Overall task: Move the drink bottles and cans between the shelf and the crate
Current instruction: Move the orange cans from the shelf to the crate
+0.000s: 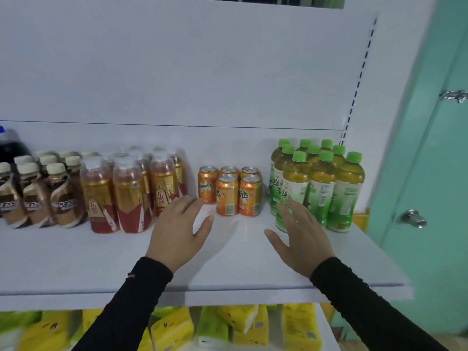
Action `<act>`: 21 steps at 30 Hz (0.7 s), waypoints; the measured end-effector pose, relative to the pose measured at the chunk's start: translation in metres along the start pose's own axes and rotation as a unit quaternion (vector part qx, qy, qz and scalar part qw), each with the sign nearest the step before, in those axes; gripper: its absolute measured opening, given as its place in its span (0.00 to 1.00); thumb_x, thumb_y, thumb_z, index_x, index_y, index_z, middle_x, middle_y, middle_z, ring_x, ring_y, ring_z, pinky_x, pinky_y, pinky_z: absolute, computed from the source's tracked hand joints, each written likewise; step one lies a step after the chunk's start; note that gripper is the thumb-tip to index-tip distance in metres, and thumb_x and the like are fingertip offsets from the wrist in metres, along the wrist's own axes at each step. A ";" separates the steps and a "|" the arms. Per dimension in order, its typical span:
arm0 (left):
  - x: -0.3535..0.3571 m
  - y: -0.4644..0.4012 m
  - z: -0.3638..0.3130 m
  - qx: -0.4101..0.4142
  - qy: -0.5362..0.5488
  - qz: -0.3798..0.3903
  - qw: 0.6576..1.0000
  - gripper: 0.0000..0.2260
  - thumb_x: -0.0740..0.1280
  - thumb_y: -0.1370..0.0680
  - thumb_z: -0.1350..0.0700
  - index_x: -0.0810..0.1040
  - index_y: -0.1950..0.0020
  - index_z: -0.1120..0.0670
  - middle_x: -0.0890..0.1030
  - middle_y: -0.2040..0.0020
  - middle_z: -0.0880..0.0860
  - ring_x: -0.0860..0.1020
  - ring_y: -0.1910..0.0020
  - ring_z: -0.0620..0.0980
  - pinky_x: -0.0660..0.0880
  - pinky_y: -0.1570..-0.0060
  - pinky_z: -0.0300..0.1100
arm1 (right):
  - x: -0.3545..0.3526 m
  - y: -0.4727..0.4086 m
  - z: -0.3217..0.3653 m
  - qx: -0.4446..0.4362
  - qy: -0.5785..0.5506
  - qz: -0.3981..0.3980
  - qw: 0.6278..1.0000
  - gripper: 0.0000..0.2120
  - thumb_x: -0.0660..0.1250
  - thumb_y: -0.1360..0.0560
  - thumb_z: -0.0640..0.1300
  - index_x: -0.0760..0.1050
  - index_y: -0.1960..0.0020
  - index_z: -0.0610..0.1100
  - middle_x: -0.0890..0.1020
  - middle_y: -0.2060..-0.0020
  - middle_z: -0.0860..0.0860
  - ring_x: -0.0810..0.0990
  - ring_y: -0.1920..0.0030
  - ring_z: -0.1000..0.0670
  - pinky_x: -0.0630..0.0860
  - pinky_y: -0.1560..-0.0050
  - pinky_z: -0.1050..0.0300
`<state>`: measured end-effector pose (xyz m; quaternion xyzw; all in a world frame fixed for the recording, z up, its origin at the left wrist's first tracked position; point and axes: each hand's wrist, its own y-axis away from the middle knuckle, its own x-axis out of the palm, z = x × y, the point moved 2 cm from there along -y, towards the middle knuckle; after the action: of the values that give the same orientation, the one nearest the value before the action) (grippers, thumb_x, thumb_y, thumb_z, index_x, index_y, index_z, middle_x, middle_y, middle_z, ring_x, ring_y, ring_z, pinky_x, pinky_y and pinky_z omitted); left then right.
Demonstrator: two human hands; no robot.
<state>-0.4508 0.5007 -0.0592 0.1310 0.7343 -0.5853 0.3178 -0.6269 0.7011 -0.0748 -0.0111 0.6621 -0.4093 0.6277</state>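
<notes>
1. sleeves (131, 307), black, enter from the bottom edge; both hands reach over the front of the shelf (76, 259).
2. left hand (177, 231): fingers straight and spread, holding nothing, fingertips just beside the red-gold bottles (126, 193) and near the cans (229, 192).
3. right hand (298, 236): fingers straight and apart, empty, tips in front of the green tea bottles (319, 186); contact cannot be judged from this angle.
4. task items all stand upright on the shelf: coffee bottles (38, 196) at left, red-gold bottles next, five orange cans in the middle, green tea at right. no crate in view.
5. judgement: hands flank the cans, so a two-handed pick of the cans looks likeliest; the green tea is also possible.
6. risks:
   - cans stand touching each other; grabbing a front one off-centre could tip or push its neighbours back.
   - the left hand's fingers sit close to the tall red-gold bottles; a sideways sweep could knock one over, and they are packed tightly enough to topple in a row.
   - the front green tea bottles stand near the right shelf corner; a nudge outward could send one off the edge.
7. hard to read: a dark bottle (11, 145) is cut by the left edge; rear rows are hidden behind the front ones; left groups are blurred; yellow packs (172, 328) below are partly hidden by the shelf and arms.
</notes>
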 end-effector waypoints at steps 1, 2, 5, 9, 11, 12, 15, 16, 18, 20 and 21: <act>0.005 -0.005 0.003 0.000 -0.002 0.011 1.000 0.21 0.61 0.21 0.45 0.82 0.43 0.60 0.83 0.47 0.56 0.80 0.47 0.57 0.77 0.45 0.49 | 0.005 -0.008 0.002 -0.001 -0.006 0.016 1.000 0.37 0.51 0.24 0.66 0.72 0.29 0.40 0.74 0.31 0.39 0.71 0.30 0.38 0.70 0.31 0.43; 0.010 -0.010 0.006 0.000 -0.005 0.021 1.000 0.21 0.61 0.21 0.45 0.82 0.43 0.60 0.83 0.48 0.56 0.80 0.47 0.57 0.77 0.46 0.49 | 0.010 -0.016 0.004 -0.002 -0.015 0.029 0.999 0.39 0.48 0.25 0.68 0.69 0.27 0.41 0.71 0.29 0.40 0.68 0.27 0.39 0.66 0.28 0.45; 0.027 -0.026 0.014 -0.002 -0.014 0.036 0.999 0.22 0.61 0.22 0.44 0.82 0.43 0.59 0.83 0.48 0.55 0.81 0.48 0.57 0.78 0.47 0.49 | 0.023 -0.043 0.009 0.000 -0.061 0.069 0.996 0.43 0.44 0.27 0.71 0.61 0.22 0.43 0.63 0.24 0.43 0.59 0.23 0.43 0.58 0.24 0.49; 0.046 -0.052 0.018 -0.007 -0.022 0.064 0.998 0.25 0.59 0.23 0.41 0.82 0.42 0.59 0.84 0.49 0.55 0.82 0.50 0.58 0.78 0.50 0.49 | 0.038 -0.075 0.008 -0.009 -0.087 0.081 0.993 0.32 0.58 0.21 0.64 0.62 0.24 0.46 0.65 0.27 0.44 0.63 0.26 0.43 0.62 0.26 0.49; 0.056 -0.067 0.017 -0.029 -0.014 0.105 0.994 0.27 0.57 0.23 0.38 0.81 0.40 0.58 0.83 0.49 0.55 0.81 0.50 0.57 0.76 0.51 0.47 | 0.043 -0.090 0.009 -0.011 -0.086 0.081 0.993 0.32 0.61 0.22 0.63 0.62 0.26 0.46 0.68 0.31 0.45 0.67 0.30 0.44 0.66 0.30 0.49; 0.060 -0.075 0.017 -0.044 -0.009 0.134 0.990 0.28 0.57 0.23 0.37 0.79 0.38 0.57 0.82 0.49 0.54 0.80 0.48 0.56 0.75 0.51 0.47 | 0.045 -0.097 0.010 -0.004 -0.090 0.087 0.992 0.33 0.63 0.23 0.62 0.61 0.25 0.45 0.68 0.32 0.44 0.68 0.31 0.43 0.67 0.30 0.48; 0.078 -0.096 0.020 -0.069 0.006 0.190 0.979 0.28 0.63 0.23 0.36 0.72 0.29 0.51 0.80 0.40 0.52 0.78 0.42 0.53 0.74 0.48 0.45 | 0.050 -0.117 0.015 0.042 -0.098 0.112 0.988 0.37 0.64 0.24 0.61 0.55 0.23 0.44 0.68 0.32 0.42 0.69 0.32 0.41 0.68 0.31 0.47; 0.084 -0.102 0.020 -0.080 0.019 0.206 0.975 0.28 0.64 0.23 0.36 0.71 0.29 0.50 0.80 0.39 0.51 0.78 0.41 0.53 0.73 0.48 0.44 | 0.052 -0.122 0.015 0.054 -0.092 0.125 0.986 0.39 0.65 0.24 0.60 0.53 0.22 0.44 0.67 0.31 0.41 0.69 0.32 0.40 0.68 0.31 0.47; 0.097 -0.111 0.024 -0.111 0.056 0.236 0.964 0.27 0.67 0.25 0.35 0.72 0.32 0.48 0.81 0.41 0.49 0.80 0.43 0.52 0.75 0.49 0.43 | 0.056 -0.130 0.016 0.082 -0.092 0.147 0.981 0.42 0.67 0.25 0.58 0.49 0.21 0.44 0.66 0.30 0.39 0.70 0.32 0.39 0.68 0.31 0.48; 0.107 -0.115 0.028 -0.132 0.093 0.273 0.948 0.28 0.70 0.27 0.35 0.72 0.33 0.47 0.81 0.42 0.48 0.80 0.44 0.52 0.76 0.47 0.45 | 0.059 -0.135 0.017 0.122 -0.125 0.163 0.971 0.42 0.69 0.26 0.56 0.50 0.21 0.46 0.67 0.31 0.38 0.71 0.33 0.38 0.69 0.32 0.47; 0.112 -0.115 0.029 -0.138 0.115 0.282 0.942 0.27 0.71 0.27 0.37 0.71 0.32 0.47 0.81 0.41 0.49 0.80 0.44 0.52 0.75 0.47 0.45 | 0.063 -0.136 0.017 0.137 -0.139 0.167 0.967 0.41 0.70 0.26 0.55 0.52 0.22 0.47 0.68 0.32 0.38 0.72 0.34 0.38 0.70 0.32 0.47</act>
<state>-0.5918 0.4212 -0.0427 0.3541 0.7726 -0.3453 0.3981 -0.6936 0.5685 -0.0486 0.1288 0.4986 -0.3802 0.7683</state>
